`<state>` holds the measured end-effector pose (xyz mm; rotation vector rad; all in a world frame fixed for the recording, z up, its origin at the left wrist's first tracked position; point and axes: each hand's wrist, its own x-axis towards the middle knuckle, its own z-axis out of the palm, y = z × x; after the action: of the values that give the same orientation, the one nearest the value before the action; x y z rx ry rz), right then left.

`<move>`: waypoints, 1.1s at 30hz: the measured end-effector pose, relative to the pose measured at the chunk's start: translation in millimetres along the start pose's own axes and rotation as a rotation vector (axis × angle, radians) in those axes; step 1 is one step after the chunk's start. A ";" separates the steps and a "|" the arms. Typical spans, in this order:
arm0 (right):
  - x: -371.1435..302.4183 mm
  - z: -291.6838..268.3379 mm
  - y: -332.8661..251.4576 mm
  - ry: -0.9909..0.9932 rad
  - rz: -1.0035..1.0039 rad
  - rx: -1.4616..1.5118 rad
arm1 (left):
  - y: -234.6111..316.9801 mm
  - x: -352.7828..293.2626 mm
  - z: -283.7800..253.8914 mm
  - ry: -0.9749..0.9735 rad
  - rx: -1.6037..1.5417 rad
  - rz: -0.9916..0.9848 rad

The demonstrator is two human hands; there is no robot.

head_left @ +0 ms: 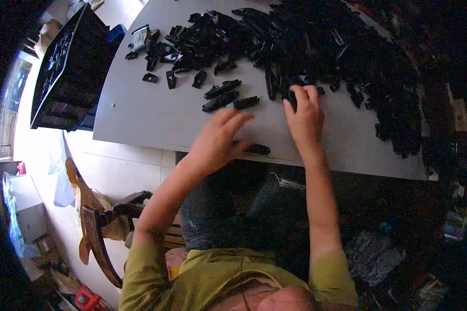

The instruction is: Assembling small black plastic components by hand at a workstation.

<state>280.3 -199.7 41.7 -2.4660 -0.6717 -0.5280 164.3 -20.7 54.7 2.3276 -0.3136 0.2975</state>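
"Well, how does the person's left hand (217, 139) look?"
"Loose and blurred, fingers extended above the smooth, pale grey worktop (140, 116); a black, elongated plastic piece (260, 149) lies just beside its thumb, contact unclear."
"And the right hand (307, 116)?"
"Its fingers curl down at the near edge of a heap of black plastic parts (306, 46); whether they grip one cannot be told."
"What lies beyond the left hand?"
"Three narrow black pieces (220, 101), near its fingertips."

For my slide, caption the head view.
Right hand at a pile of black parts, left hand at the near edge of the table.
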 end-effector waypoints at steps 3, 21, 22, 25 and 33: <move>-7.8 5.7 4.3 -0.011 -0.056 -0.029 | -5.0 18.7 7.7 0.130 0.254 -0.078; -33.7 -33.9 -8.9 -0.334 -0.057 0.354 | -21.9 16.2 14.2 -0.096 -0.168 -0.029; -32.8 -36.5 -4.7 -0.347 -0.089 0.324 | -23.1 16.6 14.3 -0.088 -0.152 -0.015; -28.8 -37.7 -1.0 -0.394 -0.134 0.276 | -29.9 18.2 15.0 -0.097 -0.237 0.014; -24.1 -18.1 -6.7 -0.384 -0.317 0.326 | -20.5 13.5 17.1 -0.090 -0.249 0.053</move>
<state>253.2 -213.7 46.7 -2.1747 -1.2112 -0.0396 185.4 -20.7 33.5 2.0933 -0.4321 0.1688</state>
